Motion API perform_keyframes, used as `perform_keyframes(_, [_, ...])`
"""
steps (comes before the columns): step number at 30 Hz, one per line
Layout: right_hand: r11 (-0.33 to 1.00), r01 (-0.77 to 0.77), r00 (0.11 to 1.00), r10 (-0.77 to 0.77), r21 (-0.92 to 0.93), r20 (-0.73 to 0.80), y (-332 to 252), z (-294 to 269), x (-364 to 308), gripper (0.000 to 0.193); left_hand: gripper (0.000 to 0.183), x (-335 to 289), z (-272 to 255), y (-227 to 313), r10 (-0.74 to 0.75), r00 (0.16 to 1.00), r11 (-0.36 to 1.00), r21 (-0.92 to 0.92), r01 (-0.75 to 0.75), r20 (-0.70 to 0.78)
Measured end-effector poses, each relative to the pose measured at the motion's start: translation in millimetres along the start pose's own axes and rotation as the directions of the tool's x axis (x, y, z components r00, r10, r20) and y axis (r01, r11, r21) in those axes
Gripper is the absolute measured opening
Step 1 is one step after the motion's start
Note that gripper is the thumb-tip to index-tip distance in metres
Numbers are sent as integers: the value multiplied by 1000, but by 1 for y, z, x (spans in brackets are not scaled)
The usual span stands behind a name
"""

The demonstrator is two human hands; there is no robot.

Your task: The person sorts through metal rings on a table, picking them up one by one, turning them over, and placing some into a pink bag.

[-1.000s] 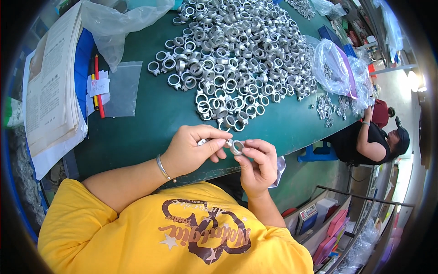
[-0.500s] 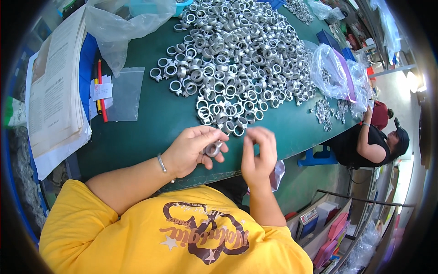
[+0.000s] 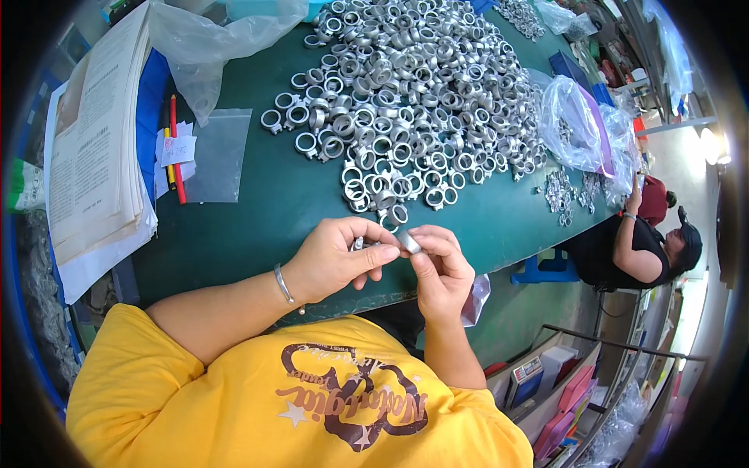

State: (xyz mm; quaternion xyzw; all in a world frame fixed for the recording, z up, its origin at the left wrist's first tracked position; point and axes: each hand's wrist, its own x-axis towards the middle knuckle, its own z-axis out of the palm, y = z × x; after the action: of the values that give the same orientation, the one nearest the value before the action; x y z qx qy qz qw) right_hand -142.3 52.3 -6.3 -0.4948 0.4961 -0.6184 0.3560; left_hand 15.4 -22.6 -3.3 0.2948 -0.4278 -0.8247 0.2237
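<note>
Just in front of my body, over the near edge of the green table, my two hands meet. Between the fingertips of my right hand [image 3: 443, 274] is a metal ring [image 3: 409, 242], seen edge-on. My left hand [image 3: 337, 256] is curled, its thumb and forefinger reaching up to that ring. Tucked in its fingers is another small metal piece [image 3: 360, 244], mostly hidden. Beyond my hands spreads a large pile of silvery metal rings [image 3: 406, 101] with small side lugs. The closest loose ring [image 3: 398, 214] lies right behind my fingertips.
On the left are a paper stack [image 3: 97, 140], a red pencil [image 3: 177, 156] and a clear bag [image 3: 221, 156]. Small metal parts [image 3: 559, 192] lie at right beside a plastic-wrapped bundle [image 3: 573, 129]. Another person [image 3: 624, 246] sits there near a blue stool [image 3: 546, 269].
My right hand has moved left to meet my left hand and now pinches a ring. My left hand has turned, so the ring seen in it earlier is largely covered.
</note>
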Motion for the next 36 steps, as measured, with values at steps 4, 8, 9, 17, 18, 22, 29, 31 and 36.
perform_keyframes(4, [984, 113, 993, -108, -138, 43, 0, -1, -3, 14, 9, -1, 1, 6, 26, 1000, 998, 55, -27, 7])
perform_keyframes(8, [993, 104, 994, -106, -56, -24, 1, 4, -1, 18, 6, -3, 4, 3, 248, 968, 945, 208, -252, 41])
perform_keyframes(9, [995, 97, 994, -99, -25, -46, 1, 5, -1, 20, 6, -3, 5, 2, 325, 943, 911, 248, -331, 66])
perform_keyframes(17, [969, -104, 992, 84, 222, 99, 1, 1, -9, 37, 10, -2, 2, 0, 523, 842, 702, 492, -514, 133])
perform_keyframes(18, [971, -68, 995, 51, 227, 81, 2, 2, -8, 38, 10, -2, 3, 0, 522, 847, 716, 486, -502, 105])
perform_keyframes(22, [981, 21, 999, -30, 191, 45, 4, 3, -7, 39, 12, -4, 3, 3, 496, 865, 735, 490, -468, 83])
perform_keyframes(29, [987, 152, 987, -150, -42, 59, 6, 5, -9, 35, 16, -3, 1, 0, 473, 876, 753, 475, -455, 89])
perform_keyframes(31, [985, 166, 985, -163, -47, 51, 6, 6, -9, 34, 17, -3, 1, 0, 458, 885, 757, 487, -436, 82])
perform_keyframes(36, [967, 214, 977, -211, -134, 41, 6, 7, -8, 32, 16, -3, 1, 0, 482, 873, 750, 479, -456, 78])
